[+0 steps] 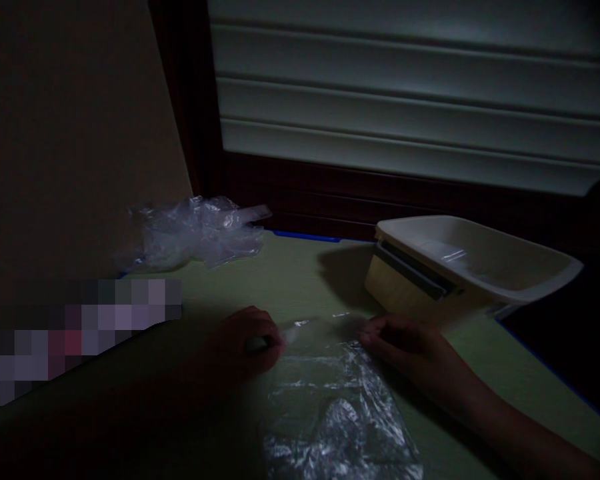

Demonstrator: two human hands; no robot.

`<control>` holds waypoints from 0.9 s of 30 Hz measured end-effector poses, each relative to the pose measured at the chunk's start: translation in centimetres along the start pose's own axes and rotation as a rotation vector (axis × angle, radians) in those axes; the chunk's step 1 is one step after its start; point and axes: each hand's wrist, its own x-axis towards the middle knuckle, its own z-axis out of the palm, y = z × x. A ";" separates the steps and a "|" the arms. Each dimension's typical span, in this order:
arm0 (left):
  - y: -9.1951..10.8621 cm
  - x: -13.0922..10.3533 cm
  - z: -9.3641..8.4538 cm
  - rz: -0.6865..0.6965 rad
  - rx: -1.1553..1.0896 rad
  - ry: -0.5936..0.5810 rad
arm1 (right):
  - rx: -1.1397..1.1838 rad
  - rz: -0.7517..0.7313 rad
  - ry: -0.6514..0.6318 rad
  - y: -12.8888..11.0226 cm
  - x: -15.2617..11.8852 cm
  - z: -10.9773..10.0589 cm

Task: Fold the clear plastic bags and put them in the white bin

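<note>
A clear, wrinkled plastic bag [335, 407] lies on the green table between my hands, its upper edge spread from one hand to the other. My left hand [253, 340] pinches the upper left corner between thumb and fingers. At the upper right corner, my right hand [397, 340] has its thumb and fingertips closed on the bag. The view is dim, and the lower end of the bag runs out of the frame.
Crumpled clear plastic bags [205, 230] are piled at the back left. A white plastic bin [535, 283] with a dark handle stands at the back right. Blurred-out pixels cover something at the left edge. Behind the table [290, 273] is a pale slatted panel.
</note>
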 end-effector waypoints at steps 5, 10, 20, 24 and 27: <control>0.1 0.1 -0.1 0.002 0.018 -0.003 | 0.028 -0.007 -0.022 -0.3 -0.1 -0.1; 0.3 0.1 -0.2 0.016 0.019 -0.013 | -0.007 -0.043 -0.011 -0.3 -0.1 -0.3; -0.1 -0.4 0.1 0.133 0.059 0.026 | -0.185 -0.172 -0.126 0.2 -0.4 -0.8; -0.3 -0.7 -0.1 0.203 0.140 0.001 | -0.303 -0.263 -0.178 0.1 -0.6 -1.0; -0.3 -0.9 -0.2 0.222 0.165 -0.008 | -0.368 -0.345 -0.196 0.0 -0.9 -1.1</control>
